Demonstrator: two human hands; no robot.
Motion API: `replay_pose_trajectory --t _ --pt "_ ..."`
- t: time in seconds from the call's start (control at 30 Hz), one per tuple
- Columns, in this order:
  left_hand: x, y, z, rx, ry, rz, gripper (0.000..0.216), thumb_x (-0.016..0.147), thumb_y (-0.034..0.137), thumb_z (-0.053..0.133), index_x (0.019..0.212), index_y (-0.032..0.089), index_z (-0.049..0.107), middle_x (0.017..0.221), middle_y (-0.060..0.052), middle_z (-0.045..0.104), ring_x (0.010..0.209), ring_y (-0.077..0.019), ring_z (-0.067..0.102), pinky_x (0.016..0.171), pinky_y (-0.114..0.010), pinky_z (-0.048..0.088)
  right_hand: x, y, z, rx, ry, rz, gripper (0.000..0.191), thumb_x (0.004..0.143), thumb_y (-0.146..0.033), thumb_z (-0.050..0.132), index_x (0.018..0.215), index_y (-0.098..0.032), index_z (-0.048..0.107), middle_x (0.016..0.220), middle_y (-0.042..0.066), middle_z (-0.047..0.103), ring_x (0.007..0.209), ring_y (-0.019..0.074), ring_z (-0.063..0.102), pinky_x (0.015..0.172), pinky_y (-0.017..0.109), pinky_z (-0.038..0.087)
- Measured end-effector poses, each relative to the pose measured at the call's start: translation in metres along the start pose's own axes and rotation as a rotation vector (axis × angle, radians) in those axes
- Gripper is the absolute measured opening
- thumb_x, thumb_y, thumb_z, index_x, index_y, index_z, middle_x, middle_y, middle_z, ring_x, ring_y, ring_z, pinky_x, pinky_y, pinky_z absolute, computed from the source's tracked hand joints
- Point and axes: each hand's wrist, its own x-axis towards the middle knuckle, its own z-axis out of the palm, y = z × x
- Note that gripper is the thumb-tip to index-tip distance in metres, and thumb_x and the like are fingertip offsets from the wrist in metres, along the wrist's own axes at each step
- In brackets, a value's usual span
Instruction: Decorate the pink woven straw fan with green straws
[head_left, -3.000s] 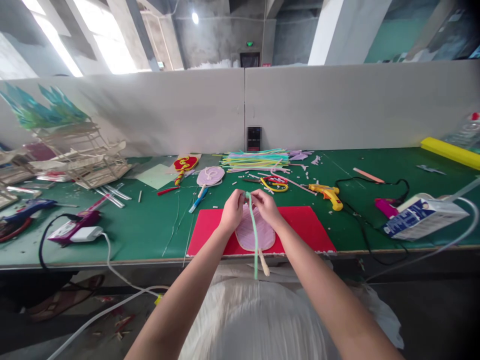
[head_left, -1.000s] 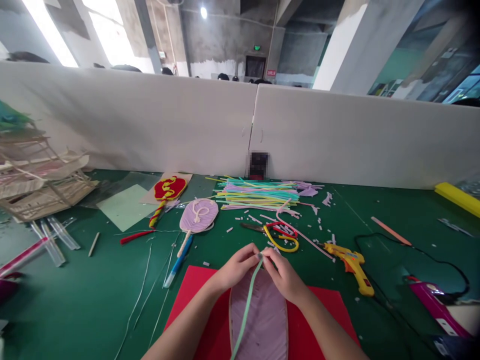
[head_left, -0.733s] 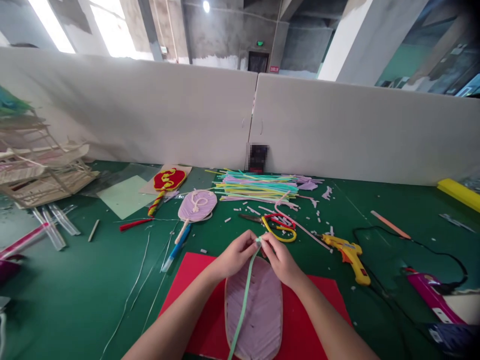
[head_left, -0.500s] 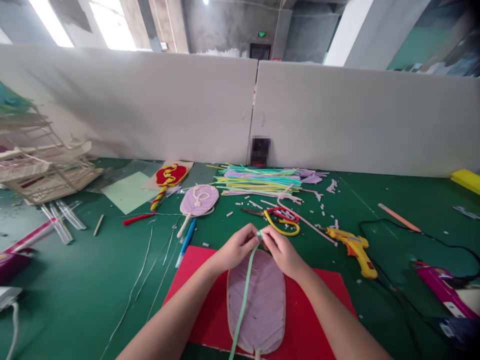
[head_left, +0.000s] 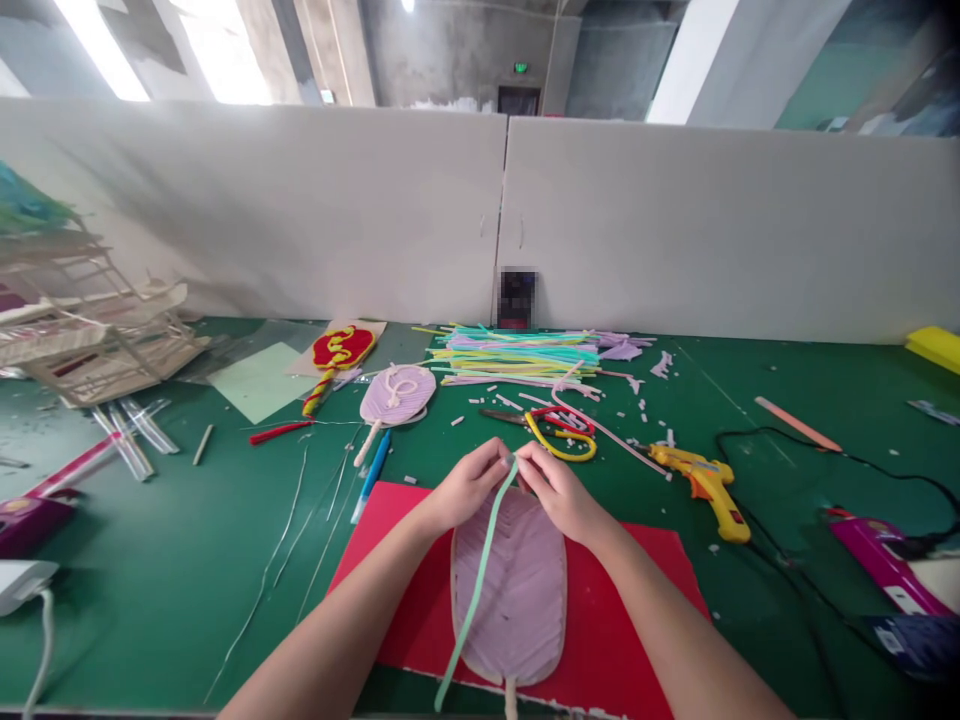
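Note:
A pale purple fan-shaped piece (head_left: 517,590) lies on a red sheet (head_left: 397,570) near the table's front edge. My left hand (head_left: 466,488) and my right hand (head_left: 559,490) meet at its far tip, both pinched on the top end of a light green pipe cleaner (head_left: 476,590). The green strand runs down across the purple piece toward me and hangs past the red sheet's front edge.
On the green table (head_left: 150,560) lie a pile of coloured straws (head_left: 517,358), scissors with red and yellow handles (head_left: 555,440), a yellow glue gun (head_left: 709,485), two finished fans (head_left: 396,395), a blue pen (head_left: 371,475), thin wires, and a wooden model (head_left: 90,340) at left. White partitions stand behind.
Both hands keep their pinch on the green strand's top end at the fan's tip. The view has shifted a little; the strand's lower end swings slightly to the left.

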Motion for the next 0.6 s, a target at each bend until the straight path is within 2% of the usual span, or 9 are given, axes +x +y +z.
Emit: replay_pose_trajectory --t 0.33,0.6 --pt "0.0001 -0.0026 0.0001 0.061 0.033 0.048 0.023 0.087 0.036 0.039 0.077 0.017 0.045 0.071 0.002 0.047 0.068 -0.0108 0.043 0.065 -0.023 0.037 0.0014 0.0050 0.0033 -0.056 0.040 -0.063 0.022 0.091 -0.036 0.033 0.077 -0.022 0.043 0.066 -0.003 0.043 0.062 0.0126 0.042 0.061 0.026 0.035" --pt "-0.0033 -0.0008 -0.0018 0.092 0.011 0.108 0.027 0.088 0.038 0.037 0.074 0.017 0.046 0.070 0.001 0.049 0.066 -0.0105 0.044 0.065 -0.023 0.037 0.0024 0.0012 0.0040 0.085 0.010 -0.065 0.025 0.090 -0.037 0.036 0.073 -0.021 0.043 0.065 -0.002 0.045 0.063 0.0125 0.044 0.064 0.027 0.036"
